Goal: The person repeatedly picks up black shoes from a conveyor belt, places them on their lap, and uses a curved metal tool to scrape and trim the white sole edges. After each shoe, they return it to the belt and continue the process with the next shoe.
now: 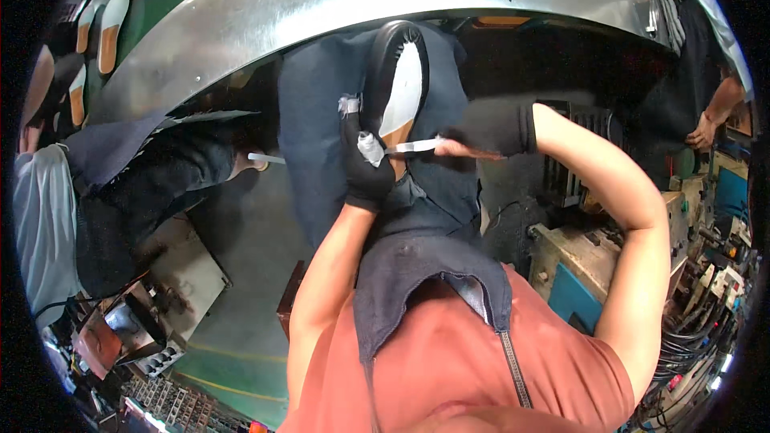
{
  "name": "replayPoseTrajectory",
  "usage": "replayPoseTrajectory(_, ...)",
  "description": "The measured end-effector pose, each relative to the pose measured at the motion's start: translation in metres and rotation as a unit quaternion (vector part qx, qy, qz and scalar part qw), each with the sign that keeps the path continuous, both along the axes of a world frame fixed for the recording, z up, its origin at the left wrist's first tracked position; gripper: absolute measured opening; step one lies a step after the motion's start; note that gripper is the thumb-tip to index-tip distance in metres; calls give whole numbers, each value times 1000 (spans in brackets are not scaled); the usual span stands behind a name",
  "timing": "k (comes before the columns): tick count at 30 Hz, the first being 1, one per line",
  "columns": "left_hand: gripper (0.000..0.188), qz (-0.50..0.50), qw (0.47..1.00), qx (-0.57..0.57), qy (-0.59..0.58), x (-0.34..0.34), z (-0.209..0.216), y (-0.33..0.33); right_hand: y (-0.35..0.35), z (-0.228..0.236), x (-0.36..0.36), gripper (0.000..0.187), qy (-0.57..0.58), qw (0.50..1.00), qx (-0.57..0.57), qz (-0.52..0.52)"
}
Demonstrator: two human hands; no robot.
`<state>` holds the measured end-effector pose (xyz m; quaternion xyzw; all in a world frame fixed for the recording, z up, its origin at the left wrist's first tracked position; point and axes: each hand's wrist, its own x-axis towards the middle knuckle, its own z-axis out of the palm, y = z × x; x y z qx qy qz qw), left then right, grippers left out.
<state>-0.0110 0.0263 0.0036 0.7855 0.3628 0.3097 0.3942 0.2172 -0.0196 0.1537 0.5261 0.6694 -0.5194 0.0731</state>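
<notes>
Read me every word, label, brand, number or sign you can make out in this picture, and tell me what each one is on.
No text can be read anywhere.
Black shoe: none legible.
Pale tool in the right hand: none legible.
Metal bench: none legible.
Equipment at right: details too small and blurred to tell.

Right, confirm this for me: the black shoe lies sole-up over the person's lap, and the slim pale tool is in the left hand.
Not quite: the head view shows the slim pale tool in the right hand, not the left hand. The black shoe does lie sole-up over the person's lap.
</notes>
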Motion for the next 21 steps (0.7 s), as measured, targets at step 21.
replayPoseTrajectory(21,44,-31,860,-507,-56,-9,55,53,-46,-7,-19,28,-62,981,123,-137)
